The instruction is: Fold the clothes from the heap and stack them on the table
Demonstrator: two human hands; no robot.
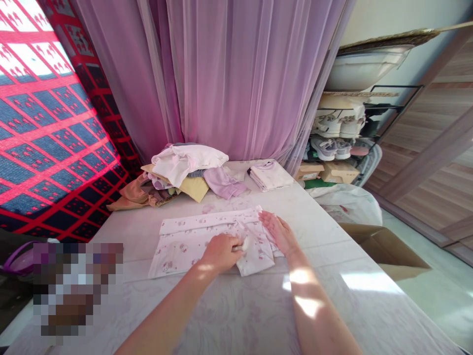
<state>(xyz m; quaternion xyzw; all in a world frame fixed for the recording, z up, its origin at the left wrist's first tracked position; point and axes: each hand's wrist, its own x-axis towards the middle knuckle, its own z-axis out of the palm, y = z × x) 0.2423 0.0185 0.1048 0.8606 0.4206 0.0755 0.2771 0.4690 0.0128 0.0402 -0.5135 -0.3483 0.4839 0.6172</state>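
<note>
Purple curtains [236, 74] hung behind a pale floral surface [207, 315], where a printed white garment [185, 244] lay before a clothes pile [188, 165]. Fingers curled nearly closed, the left hand [221, 252] gripped its cloth; the right hand [280, 232], fingers straight, rested along its right edge.

Single head-worn camera is looking forward and down across the pale surface [236, 320] at close range, facing the purple curtain [229, 74] beyond.

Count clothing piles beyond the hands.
2, both behind the printed garment: a loose heap to the left, a folded stack to the right. Garments within either may be hidden.
</note>
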